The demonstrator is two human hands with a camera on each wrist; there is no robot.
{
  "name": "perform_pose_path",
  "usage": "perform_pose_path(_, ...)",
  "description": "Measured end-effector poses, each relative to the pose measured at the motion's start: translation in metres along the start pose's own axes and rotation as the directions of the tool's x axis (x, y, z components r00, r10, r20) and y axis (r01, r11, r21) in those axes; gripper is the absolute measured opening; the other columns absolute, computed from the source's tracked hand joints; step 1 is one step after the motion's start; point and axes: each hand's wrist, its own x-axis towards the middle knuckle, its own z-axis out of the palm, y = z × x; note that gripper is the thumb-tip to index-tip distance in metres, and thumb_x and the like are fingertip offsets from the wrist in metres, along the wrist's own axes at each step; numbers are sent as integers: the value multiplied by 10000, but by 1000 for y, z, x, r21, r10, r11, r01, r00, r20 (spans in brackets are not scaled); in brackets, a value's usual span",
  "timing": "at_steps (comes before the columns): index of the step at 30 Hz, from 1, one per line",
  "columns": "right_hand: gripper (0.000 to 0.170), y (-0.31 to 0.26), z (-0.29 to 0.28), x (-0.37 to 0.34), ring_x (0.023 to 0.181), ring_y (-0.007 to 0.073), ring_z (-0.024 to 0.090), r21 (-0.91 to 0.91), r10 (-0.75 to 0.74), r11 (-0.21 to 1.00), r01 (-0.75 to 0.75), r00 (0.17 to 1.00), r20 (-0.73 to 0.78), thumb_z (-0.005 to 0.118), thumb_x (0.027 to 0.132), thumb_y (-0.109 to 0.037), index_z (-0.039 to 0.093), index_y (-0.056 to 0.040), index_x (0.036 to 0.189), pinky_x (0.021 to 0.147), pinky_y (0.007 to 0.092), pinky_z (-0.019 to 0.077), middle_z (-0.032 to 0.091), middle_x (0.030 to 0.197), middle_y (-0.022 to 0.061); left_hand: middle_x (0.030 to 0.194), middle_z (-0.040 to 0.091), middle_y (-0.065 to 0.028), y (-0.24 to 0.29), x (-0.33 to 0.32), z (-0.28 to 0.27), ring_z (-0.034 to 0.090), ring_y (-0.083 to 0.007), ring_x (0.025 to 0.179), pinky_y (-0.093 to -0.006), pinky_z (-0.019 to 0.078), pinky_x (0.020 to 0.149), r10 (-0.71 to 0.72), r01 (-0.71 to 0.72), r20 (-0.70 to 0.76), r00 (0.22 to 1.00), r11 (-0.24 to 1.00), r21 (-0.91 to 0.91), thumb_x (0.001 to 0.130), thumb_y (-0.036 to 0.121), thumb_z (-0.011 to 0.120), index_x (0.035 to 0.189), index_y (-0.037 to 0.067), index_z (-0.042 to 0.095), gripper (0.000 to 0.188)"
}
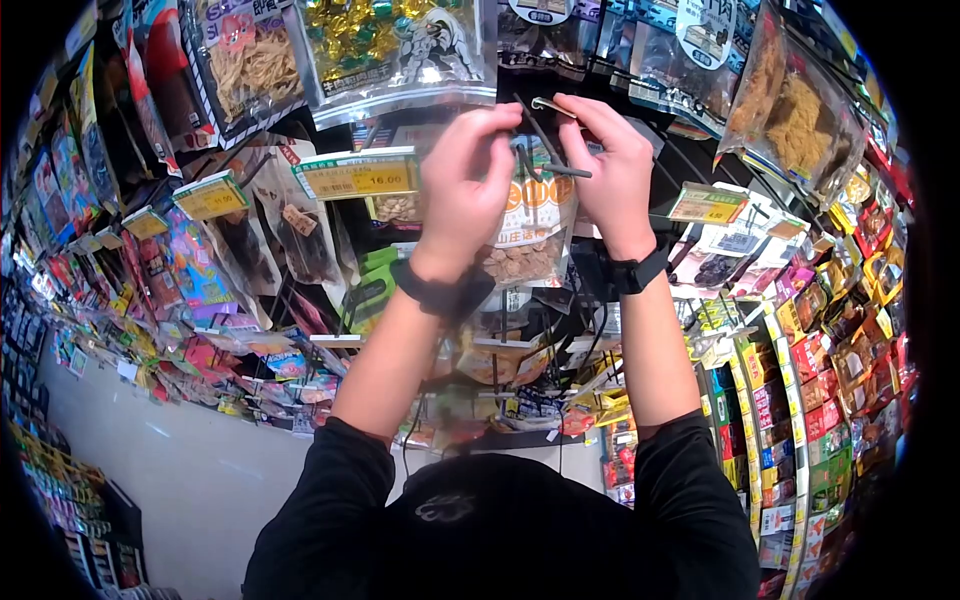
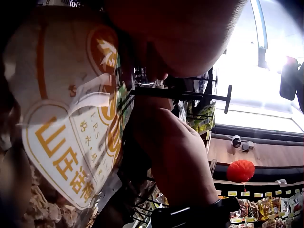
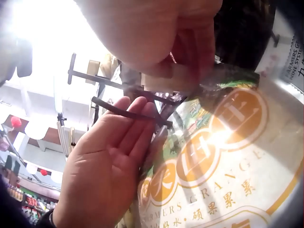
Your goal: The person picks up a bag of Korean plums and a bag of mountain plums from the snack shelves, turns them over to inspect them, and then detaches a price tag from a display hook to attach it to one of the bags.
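Note:
A clear-windowed bag of dried plums (image 1: 528,255) with orange round emblems hangs between and below my two hands. Beside the dark metal display hook (image 1: 560,171), my left hand (image 1: 463,190) is raised with thumb and fingers apart. Its palm and relaxed fingers show behind the hook prongs (image 3: 133,114) in the right wrist view. My right hand (image 1: 612,172) pinches a pale, flat tag (image 1: 552,105) seen nearly edge-on at the hook's end. In the right wrist view, this hand's fingers cover part of the tag (image 3: 166,84), close above the bag's top.
Large snack pouches (image 1: 400,55) hang just above the hands. A yellow price label (image 1: 360,178) sticks out left of the left hand, another label (image 1: 707,204) right of the right wrist. Packed racks (image 1: 840,380) curve along the right; grey floor (image 1: 230,480) lies lower left.

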Motion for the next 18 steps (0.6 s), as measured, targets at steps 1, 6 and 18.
perform_pose_path(1,205,2,1,2,806,223,731,5,22,1000,-22,1000,16,673,906,-40,751,12,1088,758,316,574,759,1018,133,1255,689,-130,-2,0,-1,665,-188,1170,-290,538,989,3,-3,3,1000,1000,-2,977,-88,561,1202,-41,650,246)
perform_pose_path(6,226,14,0,14,873,263,751,-48,76,996,-71,991,107,676,919,-115,756,11,1089,803,330,573,768,1037,155,1215,691,-140,-5,-5,-5,671,-181,1113,-296,546,963,5,-6,29,1000,999,35,976,-79,551,1102,-42,653,167)
perform_pose_path(18,316,42,0,32,692,26,519,-24,247,967,-254,909,336,684,992,-246,747,-38,1222,624,220,439,769,904,-1,1157,703,-149,-4,-7,-11,685,-194,1034,-309,546,936,47,-52,51,998,992,118,950,-74,564,1032,-46,672,138)
